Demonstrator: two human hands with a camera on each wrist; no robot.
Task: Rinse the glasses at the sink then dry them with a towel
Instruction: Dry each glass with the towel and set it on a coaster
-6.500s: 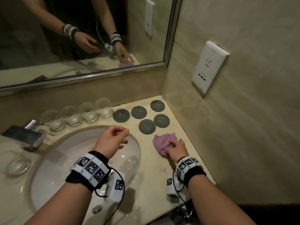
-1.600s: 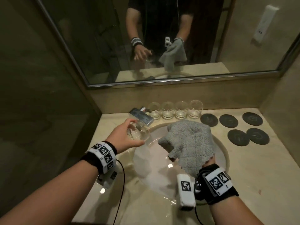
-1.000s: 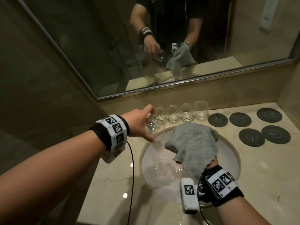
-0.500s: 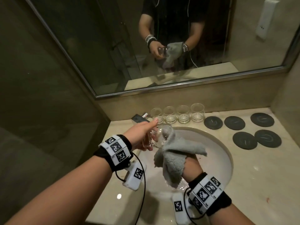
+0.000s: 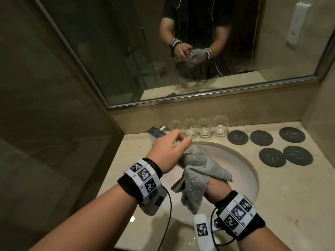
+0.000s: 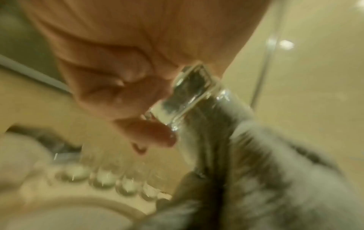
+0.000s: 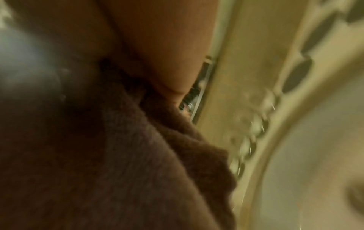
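Note:
Over the sink basin (image 5: 241, 165) my left hand (image 5: 168, 151) grips a clear glass (image 5: 194, 150) by its base, the mouth turned toward my right. A grey towel (image 5: 197, 176) is stuffed into the glass, and my right hand (image 5: 215, 189) holds it, with the fingers hidden under the cloth. The left wrist view shows the thick glass base (image 6: 189, 96) between my fingers (image 6: 155, 137) and the towel (image 6: 256, 171) filling the glass. The right wrist view is mostly dark towel (image 7: 138, 163). Several more glasses (image 5: 204, 127) stand in a row behind the basin.
A chrome tap (image 5: 155, 132) sits at the basin's back left, close to my left hand. Several dark round coasters (image 5: 270, 147) lie on the counter (image 5: 282, 205) to the right. A mirror (image 5: 181, 51) runs along the back wall.
My left hand lifted a glass from the left of the basin and brought it over the sink. My right hand pushed the grey towel into the glass's mouth.

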